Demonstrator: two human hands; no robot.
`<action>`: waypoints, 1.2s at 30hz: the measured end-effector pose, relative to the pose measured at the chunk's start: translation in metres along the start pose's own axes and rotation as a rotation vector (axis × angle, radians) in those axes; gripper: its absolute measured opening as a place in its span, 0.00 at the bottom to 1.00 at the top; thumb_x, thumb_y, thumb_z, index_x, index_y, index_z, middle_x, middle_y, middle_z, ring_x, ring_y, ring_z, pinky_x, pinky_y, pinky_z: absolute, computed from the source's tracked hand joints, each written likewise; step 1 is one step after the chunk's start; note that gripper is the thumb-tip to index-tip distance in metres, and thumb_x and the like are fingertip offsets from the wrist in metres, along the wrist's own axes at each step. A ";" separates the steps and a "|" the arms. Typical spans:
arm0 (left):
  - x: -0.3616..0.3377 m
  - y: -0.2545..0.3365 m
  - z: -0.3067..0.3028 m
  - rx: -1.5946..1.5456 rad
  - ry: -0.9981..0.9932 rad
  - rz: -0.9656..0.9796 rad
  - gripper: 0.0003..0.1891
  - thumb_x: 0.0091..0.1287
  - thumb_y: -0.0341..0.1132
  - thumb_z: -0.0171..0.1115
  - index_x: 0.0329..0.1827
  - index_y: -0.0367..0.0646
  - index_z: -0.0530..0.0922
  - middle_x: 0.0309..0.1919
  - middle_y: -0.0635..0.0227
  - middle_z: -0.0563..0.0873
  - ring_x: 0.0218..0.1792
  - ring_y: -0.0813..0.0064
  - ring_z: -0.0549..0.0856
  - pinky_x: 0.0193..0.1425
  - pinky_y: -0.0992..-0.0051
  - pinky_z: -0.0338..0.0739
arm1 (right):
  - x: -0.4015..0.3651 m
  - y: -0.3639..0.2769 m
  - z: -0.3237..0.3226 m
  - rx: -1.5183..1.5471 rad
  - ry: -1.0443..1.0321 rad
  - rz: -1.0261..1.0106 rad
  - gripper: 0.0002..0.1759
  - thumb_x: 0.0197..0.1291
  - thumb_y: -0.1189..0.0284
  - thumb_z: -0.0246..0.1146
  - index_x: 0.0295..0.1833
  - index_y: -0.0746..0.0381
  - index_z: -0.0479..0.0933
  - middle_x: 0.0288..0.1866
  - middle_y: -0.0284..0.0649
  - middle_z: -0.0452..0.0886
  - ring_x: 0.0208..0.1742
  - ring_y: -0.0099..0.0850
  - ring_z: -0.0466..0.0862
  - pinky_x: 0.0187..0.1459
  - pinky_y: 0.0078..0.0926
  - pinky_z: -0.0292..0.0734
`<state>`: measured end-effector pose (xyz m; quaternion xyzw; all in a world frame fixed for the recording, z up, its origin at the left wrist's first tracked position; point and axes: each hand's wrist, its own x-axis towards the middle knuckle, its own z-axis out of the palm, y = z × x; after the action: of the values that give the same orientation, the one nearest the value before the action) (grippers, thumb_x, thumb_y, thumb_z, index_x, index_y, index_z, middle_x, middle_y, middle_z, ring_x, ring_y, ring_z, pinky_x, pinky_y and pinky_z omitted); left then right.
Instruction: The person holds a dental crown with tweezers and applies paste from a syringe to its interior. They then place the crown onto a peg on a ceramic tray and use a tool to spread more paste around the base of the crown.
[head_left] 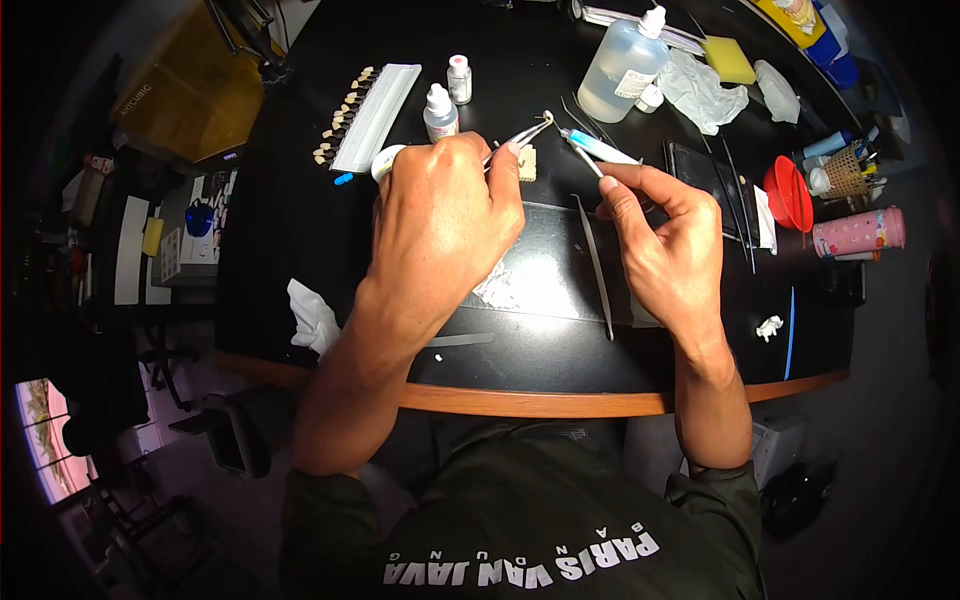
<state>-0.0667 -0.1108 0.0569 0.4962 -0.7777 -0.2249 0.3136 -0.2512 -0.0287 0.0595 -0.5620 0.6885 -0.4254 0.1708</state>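
Near the middle of the black table my left hand (pixel 440 220) is closed on metal tweezers (pixel 528 133), whose tips hold a tiny pale piece (pixel 547 118). To the right, my right hand (pixel 665 235) pinches a thin light-coloured tool (pixel 588 160), its tip pointing up and left towards the pale piece; whether they touch is too small to tell. A blue and white syringe-like tube (pixel 600 147) lies just behind that tool. A small beige block (pixel 527 164) sits beside my left fingertips. Below, between the hands, rests a slim metal instrument (pixel 594 265).
Dropper bottle (pixel 440 115), small bottle (pixel 459 80) and shade guide (pixel 375 118) stand at the back left. A large clear bottle (pixel 622 70), crumpled tissue (pixel 703 90) and yellow sponge (pixel 728 60) are behind. Red bowl (pixel 788 195) and pink bottle (pixel 858 233) are at right.
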 end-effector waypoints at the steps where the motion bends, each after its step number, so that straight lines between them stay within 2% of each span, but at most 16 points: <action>1: 0.000 0.000 0.000 0.002 0.000 -0.001 0.18 0.75 0.36 0.67 0.31 0.28 0.87 0.18 0.43 0.85 0.25 0.42 0.91 0.31 0.54 0.86 | 0.000 0.002 0.003 0.017 0.027 -0.022 0.10 0.73 0.75 0.70 0.52 0.68 0.92 0.28 0.38 0.89 0.28 0.18 0.82 0.32 0.22 0.74; 2: 0.000 0.000 -0.001 0.004 -0.001 -0.003 0.18 0.75 0.36 0.67 0.31 0.28 0.87 0.18 0.43 0.85 0.25 0.41 0.91 0.31 0.53 0.86 | 0.000 0.004 0.004 0.034 0.053 -0.044 0.10 0.72 0.75 0.70 0.51 0.68 0.92 0.25 0.37 0.88 0.24 0.17 0.78 0.28 0.22 0.71; 5: 0.000 0.004 -0.005 0.049 -0.057 -0.045 0.17 0.76 0.36 0.66 0.43 0.24 0.90 0.21 0.42 0.88 0.23 0.56 0.92 0.31 0.62 0.82 | 0.000 0.004 0.003 0.030 0.048 -0.050 0.10 0.72 0.75 0.70 0.51 0.68 0.92 0.25 0.38 0.88 0.24 0.17 0.79 0.28 0.22 0.71; 8: 0.000 0.003 -0.004 0.042 -0.042 -0.030 0.17 0.76 0.36 0.66 0.44 0.24 0.90 0.20 0.43 0.87 0.23 0.56 0.92 0.31 0.62 0.82 | 0.000 -0.001 -0.001 -0.023 -0.021 0.008 0.10 0.76 0.76 0.69 0.55 0.68 0.92 0.32 0.39 0.92 0.35 0.20 0.88 0.39 0.21 0.80; 14: -0.001 0.002 -0.003 0.069 -0.028 -0.017 0.17 0.76 0.35 0.66 0.43 0.24 0.90 0.21 0.41 0.87 0.23 0.54 0.92 0.31 0.62 0.82 | -0.001 -0.001 -0.001 -0.032 -0.026 0.020 0.10 0.76 0.76 0.69 0.55 0.68 0.92 0.32 0.39 0.92 0.35 0.20 0.88 0.39 0.21 0.80; 17: 0.000 0.005 -0.005 0.056 -0.068 -0.060 0.17 0.76 0.35 0.66 0.43 0.24 0.90 0.22 0.41 0.88 0.23 0.53 0.92 0.31 0.61 0.82 | 0.000 0.003 0.003 0.035 0.039 -0.041 0.09 0.72 0.76 0.70 0.51 0.67 0.92 0.27 0.39 0.90 0.25 0.18 0.82 0.29 0.22 0.74; 20: 0.000 0.004 -0.005 0.054 -0.058 -0.039 0.17 0.76 0.35 0.66 0.44 0.24 0.90 0.22 0.41 0.88 0.23 0.53 0.92 0.31 0.61 0.82 | 0.000 0.004 0.004 0.042 0.035 -0.037 0.09 0.72 0.76 0.70 0.51 0.67 0.92 0.28 0.40 0.91 0.26 0.18 0.84 0.30 0.22 0.75; 23: 0.000 0.005 -0.005 0.070 -0.055 -0.046 0.17 0.76 0.35 0.66 0.44 0.24 0.90 0.22 0.41 0.88 0.23 0.53 0.92 0.31 0.61 0.82 | 0.000 -0.001 -0.001 0.005 -0.028 0.016 0.10 0.75 0.76 0.69 0.55 0.68 0.92 0.32 0.38 0.91 0.35 0.20 0.88 0.39 0.20 0.79; 36: -0.001 0.001 -0.003 0.081 -0.041 -0.027 0.18 0.78 0.37 0.68 0.43 0.24 0.90 0.24 0.40 0.88 0.26 0.52 0.93 0.32 0.61 0.83 | -0.001 0.001 -0.001 -0.018 -0.033 0.018 0.10 0.75 0.76 0.69 0.54 0.68 0.92 0.32 0.39 0.91 0.35 0.20 0.88 0.38 0.20 0.79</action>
<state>-0.0651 -0.1095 0.0593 0.5145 -0.7856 -0.2074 0.2741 -0.2523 -0.0277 0.0594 -0.5643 0.6943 -0.4084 0.1808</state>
